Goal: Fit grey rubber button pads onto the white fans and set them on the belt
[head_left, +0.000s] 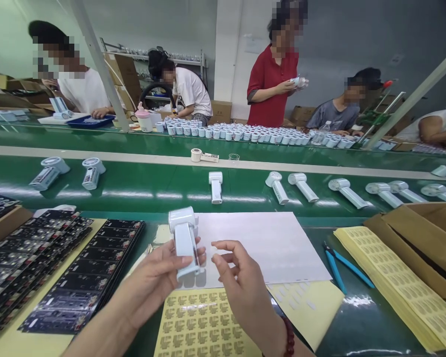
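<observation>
My left hand (pixel 154 270) is closed around the handle of a light-blue handheld fan (pixel 184 243), its thumb across the front and its fingertips showing on the far side. The fan's round head points up and away. Just right of it hovers my right hand (pixel 241 277), fingers curled but thumb and index tips apart, with nothing visible between them. A dark red bead bracelet (pixel 289 337) circles the right wrist. Beneath the hands lie a white paper sheet (pixel 260 243) and a yellow sticker sheet (pixel 193 325) printed with small marks.
Dark circuit boards (pixel 85 275) are stacked on the left. Blue-handled cutters (pixel 338 270), more sticker sheets (pixel 394 277) and a cardboard box (pixel 423 243) are at right. Several similar fans (pixel 215 187) lie along the green belt (pixel 159 186). Co-workers (pixel 273 87) occupy the far side.
</observation>
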Available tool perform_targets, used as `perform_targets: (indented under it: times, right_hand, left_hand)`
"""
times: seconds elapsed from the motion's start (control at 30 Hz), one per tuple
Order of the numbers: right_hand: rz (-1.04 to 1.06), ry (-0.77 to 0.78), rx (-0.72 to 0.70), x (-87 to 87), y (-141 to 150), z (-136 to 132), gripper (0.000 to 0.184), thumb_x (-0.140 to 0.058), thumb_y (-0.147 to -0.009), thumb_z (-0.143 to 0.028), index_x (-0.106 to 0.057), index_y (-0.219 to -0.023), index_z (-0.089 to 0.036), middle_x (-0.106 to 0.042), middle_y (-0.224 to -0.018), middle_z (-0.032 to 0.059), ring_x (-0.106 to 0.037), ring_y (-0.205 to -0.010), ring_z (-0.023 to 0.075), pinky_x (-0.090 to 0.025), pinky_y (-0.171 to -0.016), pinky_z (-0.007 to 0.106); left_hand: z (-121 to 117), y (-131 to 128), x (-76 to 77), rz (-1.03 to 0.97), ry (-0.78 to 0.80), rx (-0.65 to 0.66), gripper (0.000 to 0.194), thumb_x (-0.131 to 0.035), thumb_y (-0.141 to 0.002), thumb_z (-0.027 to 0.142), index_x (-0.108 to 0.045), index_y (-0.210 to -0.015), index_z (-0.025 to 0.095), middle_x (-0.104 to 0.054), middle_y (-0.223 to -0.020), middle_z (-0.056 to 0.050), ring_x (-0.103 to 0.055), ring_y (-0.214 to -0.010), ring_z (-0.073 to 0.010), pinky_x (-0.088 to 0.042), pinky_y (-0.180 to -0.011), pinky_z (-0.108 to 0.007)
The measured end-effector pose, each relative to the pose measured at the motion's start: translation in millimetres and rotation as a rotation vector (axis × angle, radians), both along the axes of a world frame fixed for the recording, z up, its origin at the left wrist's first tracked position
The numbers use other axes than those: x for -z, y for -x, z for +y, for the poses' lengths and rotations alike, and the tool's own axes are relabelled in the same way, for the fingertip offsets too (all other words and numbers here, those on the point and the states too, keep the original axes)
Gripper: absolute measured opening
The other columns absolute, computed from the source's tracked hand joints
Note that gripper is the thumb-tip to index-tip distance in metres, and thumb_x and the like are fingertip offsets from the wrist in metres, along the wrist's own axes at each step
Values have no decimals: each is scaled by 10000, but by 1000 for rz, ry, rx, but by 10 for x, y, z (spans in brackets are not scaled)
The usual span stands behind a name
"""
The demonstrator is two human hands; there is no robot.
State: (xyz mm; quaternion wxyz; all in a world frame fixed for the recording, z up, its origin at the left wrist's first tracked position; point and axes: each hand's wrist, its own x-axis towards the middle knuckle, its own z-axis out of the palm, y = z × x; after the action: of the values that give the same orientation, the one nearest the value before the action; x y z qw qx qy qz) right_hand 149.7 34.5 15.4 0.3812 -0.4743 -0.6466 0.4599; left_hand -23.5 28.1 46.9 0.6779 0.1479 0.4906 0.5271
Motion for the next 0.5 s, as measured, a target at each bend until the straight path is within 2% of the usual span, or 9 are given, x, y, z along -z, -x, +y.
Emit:
perform_targets:
  times: [0.1,0.2,0.3,0.37,0.43,0.5]
  right_hand:
    - [-482,-163,-121,194,19,50,432,-487,-957,-213,-529,-1384,-160,-676,-1291,160,-648,-1166,333,-588,-872,445]
    - [-736,-237,-252,353,94,72,560,-502,-888,-72,-498,-1447,-112,-613,-1384,180,-585,-1271,359,-587,-935,443]
    - [-798,-316,-258,452,145,115,631,-520,-856,-42,-464,-1479,-122,-665,-1318,170,-661,-1171,340,-633,-834,380]
    - [-821,-400,-207,541,148,160,680,-540,-822,-26,-463,-1484,-163,-743,-1180,149,-735,-1000,311,-645,-669,317]
    - [-791,-509,-131,681,147,209,702,-548,-789,2,-508,-1450,-229,-781,-1037,110,-756,-867,278,-608,-540,263]
    - [-721,-633,-73,859,167,252,669,-529,-782,30,-571,-1386,-254,-784,-948,86,-755,-836,262,-590,-526,244]
  left_hand:
    - [382,227,-57,207,-45,30,349,-697,-675,-84,-725,-989,66,-750,-983,-194,-733,-822,-259,-612,-722,-341]
    - [885,443,-69,412,-68,-25,210,-650,-742,-84,-688,-877,72,-716,-832,-98,-676,-677,-144,-560,-608,-230]
    - [1388,595,3,529,-59,-115,104,-645,-870,107,-654,-973,116,-678,-906,-38,-639,-706,-116,-549,-604,-245]
    - [1656,665,92,609,-43,-149,216,-635,-909,266,-636,-1089,148,-669,-1027,-52,-651,-800,-152,-572,-662,-316]
    - [1853,743,193,685,-25,-169,304,-628,-912,329,-620,-1164,160,-657,-1120,-80,-658,-897,-191,-579,-741,-378]
    - [1986,863,279,765,-5,-193,338,-627,-910,341,-611,-1199,166,-646,-1176,-93,-654,-961,-214,-572,-796,-419]
